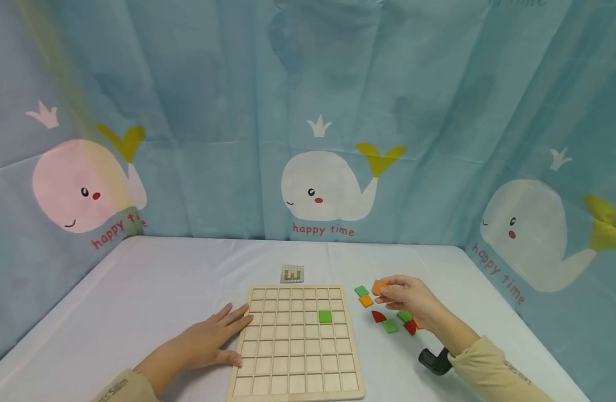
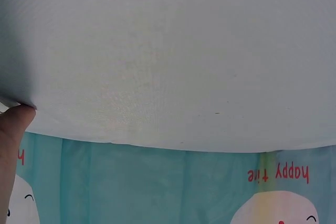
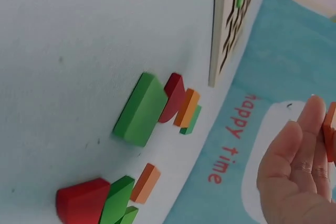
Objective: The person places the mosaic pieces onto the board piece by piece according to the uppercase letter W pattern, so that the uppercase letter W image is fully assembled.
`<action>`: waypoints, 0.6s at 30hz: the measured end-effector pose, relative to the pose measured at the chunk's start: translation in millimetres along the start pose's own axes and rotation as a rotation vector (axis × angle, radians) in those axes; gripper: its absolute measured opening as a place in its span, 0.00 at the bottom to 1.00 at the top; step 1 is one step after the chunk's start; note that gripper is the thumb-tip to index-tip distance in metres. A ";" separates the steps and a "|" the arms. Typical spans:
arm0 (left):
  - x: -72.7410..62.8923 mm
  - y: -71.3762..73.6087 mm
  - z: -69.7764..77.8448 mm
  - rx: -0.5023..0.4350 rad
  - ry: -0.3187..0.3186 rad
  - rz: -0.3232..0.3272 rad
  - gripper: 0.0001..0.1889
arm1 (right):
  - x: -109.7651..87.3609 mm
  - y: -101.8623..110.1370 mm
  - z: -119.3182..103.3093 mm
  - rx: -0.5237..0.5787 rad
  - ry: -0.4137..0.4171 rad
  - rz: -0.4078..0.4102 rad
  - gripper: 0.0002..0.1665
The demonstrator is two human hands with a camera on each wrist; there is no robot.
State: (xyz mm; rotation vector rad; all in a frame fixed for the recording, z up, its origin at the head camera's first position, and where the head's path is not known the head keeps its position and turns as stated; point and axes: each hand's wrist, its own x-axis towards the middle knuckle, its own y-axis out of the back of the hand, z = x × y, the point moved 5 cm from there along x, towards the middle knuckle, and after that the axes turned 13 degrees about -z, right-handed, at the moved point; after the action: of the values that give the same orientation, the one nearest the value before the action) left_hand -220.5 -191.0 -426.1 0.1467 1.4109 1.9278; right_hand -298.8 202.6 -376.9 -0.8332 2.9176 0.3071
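Backdrop, head view: pale blue curtain (image 1: 212, 111) on three sides of the white table (image 1: 177, 279), printed with pale whales (image 1: 328, 187) and the words "happy time".
Board: wooden grid board (image 1: 282, 349) flat on the table, one green square (image 1: 325, 316) sitting in a cell between one and two o'clock from its middle.
Card: small patterned card (image 1: 292, 273) just past the board, at twelve o'clock.
Left hand: left hand (image 1: 212, 338) at nine o'clock of the board, fingers spread, tips and thumb touching its edge.
Right hand: right hand (image 1: 405, 296) at two o'clock of the board, pinching an orange piece (image 1: 379, 287) above the table.
Loose pieces: green tile (image 1: 361, 291), orange tile (image 1: 366, 301), red piece (image 1: 378, 316) and others scattered between two and three o'clock of the board.
Black object: dark handle-like object (image 1: 433, 362) by the right sleeve, at three o'clock.
Left wrist view: mostly table, curtain at six o'clock; only a digit and a bit of hand show at nine, so I can't tell its pose from there.
Right wrist view: loose pieces lie mid-view and at seven o'clock, board at one; the right hand at four, its orange piece cut off by the edge.
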 end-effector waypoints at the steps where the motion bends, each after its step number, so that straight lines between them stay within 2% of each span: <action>1: 0.4 0.0 -0.2 0.001 0.002 -0.002 0.47 | 0.2 -2.1 -0.7 -0.002 0.001 -0.001 0.22; 10: 0.5 1.2 -1.7 0.012 0.009 0.010 0.48 | 2.8 -18.2 -5.5 -0.046 -0.008 -0.008 0.19; 18: 1.9 -0.4 -1.7 0.010 0.006 0.008 0.48 | 4.6 -35.1 -2.5 -0.067 -0.044 -0.088 0.16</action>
State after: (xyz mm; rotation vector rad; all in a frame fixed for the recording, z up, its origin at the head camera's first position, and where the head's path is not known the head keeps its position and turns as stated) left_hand -222.6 -191.1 -427.7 0.1517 1.4255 1.9293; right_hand -284.1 170.6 -381.0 -0.9488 2.8346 0.4126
